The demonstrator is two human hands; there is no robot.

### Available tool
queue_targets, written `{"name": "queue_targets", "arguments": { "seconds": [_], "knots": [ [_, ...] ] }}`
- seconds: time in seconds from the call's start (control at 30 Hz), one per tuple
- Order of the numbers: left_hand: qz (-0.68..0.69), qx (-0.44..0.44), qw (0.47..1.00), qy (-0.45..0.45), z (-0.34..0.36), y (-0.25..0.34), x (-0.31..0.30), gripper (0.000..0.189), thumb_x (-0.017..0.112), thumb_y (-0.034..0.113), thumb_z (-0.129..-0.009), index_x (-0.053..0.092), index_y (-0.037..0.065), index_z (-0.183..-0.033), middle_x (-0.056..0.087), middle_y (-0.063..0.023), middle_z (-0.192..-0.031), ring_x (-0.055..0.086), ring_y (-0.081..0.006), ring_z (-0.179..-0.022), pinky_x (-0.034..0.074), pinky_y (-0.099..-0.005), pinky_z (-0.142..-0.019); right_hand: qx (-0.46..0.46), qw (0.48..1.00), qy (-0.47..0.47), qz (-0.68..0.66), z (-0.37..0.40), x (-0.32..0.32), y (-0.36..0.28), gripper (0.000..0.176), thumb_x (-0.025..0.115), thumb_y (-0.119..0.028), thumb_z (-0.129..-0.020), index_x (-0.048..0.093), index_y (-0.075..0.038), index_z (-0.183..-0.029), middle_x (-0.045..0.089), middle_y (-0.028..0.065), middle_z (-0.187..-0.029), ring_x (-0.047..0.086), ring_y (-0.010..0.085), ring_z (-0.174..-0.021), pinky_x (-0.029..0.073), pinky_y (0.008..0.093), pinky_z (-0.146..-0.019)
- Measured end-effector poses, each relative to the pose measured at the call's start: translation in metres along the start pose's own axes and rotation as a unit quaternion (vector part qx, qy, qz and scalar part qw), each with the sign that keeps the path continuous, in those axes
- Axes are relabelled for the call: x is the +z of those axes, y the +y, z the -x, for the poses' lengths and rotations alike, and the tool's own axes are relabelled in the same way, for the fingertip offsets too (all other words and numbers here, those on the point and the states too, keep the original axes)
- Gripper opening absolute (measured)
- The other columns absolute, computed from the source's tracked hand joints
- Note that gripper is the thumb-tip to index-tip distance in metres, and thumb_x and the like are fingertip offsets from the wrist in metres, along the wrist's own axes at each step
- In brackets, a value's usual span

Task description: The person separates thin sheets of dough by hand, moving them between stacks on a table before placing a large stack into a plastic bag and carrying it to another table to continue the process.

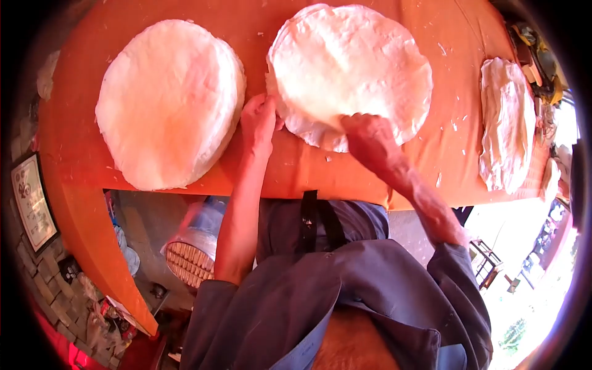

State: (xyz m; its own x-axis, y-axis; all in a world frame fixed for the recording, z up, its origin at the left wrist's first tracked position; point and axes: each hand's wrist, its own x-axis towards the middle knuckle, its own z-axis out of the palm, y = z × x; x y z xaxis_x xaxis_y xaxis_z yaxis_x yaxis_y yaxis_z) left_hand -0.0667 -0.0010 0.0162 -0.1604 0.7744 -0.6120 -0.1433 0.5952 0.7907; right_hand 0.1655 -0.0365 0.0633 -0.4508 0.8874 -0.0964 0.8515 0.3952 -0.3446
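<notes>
On the orange-covered table, a stack of thin, pale round flatbread-like sheets (pixel 351 68) lies in front of me, its edges wavy. My left hand (pixel 260 120) is closed at the left rim of this stack, fingers pinched together by the sheet edge. My right hand (pixel 371 137) is curled into a fist over the near edge, its knuckles against the top sheet. Whatever its fingers grip underneath is hidden. A second, thicker stack of pale round sheets (pixel 169 102) sits to the left, close to my left hand.
Far to the right lies another pale, wrinkled stack (pixel 507 126). Small flakes dot the orange tablecloth (pixel 456 154). Below the table's near edge is a clear-wrapped bundle (pixel 191 256) with ridged tan ends. A framed paper (pixel 34 202) stands at the far left.
</notes>
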Motion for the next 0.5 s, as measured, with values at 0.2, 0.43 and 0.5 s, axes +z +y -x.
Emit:
{"name": "queue_targets", "arguments": {
  "seconds": [0.2, 0.43, 0.5],
  "knots": [
    [0.071, 0.015, 0.996, -0.049, 0.004, 0.005, 0.009, 0.034, 0.061, 0.037, -0.093, 0.061, 0.005, -0.105, 0.065, -0.0038, -0.085, 0.061, -0.0117, -0.071, 0.051, -0.0265, -0.061, 0.027, 0.999, -0.006, -0.036, 0.001, 0.02, -0.016, 0.02, 0.06, -0.01, -0.078, 0.063, -0.003, -0.097, 0.06, 0.0173, -0.079, 0.062, 0.038, -0.08, 0.05, 0.0456, -0.067],
    [-0.22, 0.228, 0.948, -0.032, 0.032, 0.009, 0.016, 0.022, 0.061, 0.015, -0.088, 0.059, 0.0, -0.104, 0.067, -0.0108, -0.08, 0.063, -0.0176, -0.071, 0.049, -0.0337, -0.063, 0.228, 0.889, -0.018, -0.396, -0.034, -0.021, -0.004, 0.074, 0.059, -0.06, -0.085, 0.056, 0.0, -0.127, 0.064, 0.0191, -0.092, 0.065, 0.0275, -0.085, 0.055, 0.0354, -0.071],
    [-0.309, 0.318, 0.896, -0.009, 0.059, 0.018, 0.034, 0.021, 0.061, 0.018, -0.087, 0.06, 0.004, -0.102, 0.063, -0.0165, -0.071, 0.065, -0.0301, -0.066, 0.049, -0.0396, -0.06, 0.261, 0.843, 0.047, -0.468, -0.056, -0.053, -0.012, 0.086, 0.054, -0.068, -0.084, 0.053, 0.005, -0.13, 0.059, 0.0118, -0.075, 0.062, 0.0197, -0.074, 0.055, 0.0314, -0.062]
  ]
}}
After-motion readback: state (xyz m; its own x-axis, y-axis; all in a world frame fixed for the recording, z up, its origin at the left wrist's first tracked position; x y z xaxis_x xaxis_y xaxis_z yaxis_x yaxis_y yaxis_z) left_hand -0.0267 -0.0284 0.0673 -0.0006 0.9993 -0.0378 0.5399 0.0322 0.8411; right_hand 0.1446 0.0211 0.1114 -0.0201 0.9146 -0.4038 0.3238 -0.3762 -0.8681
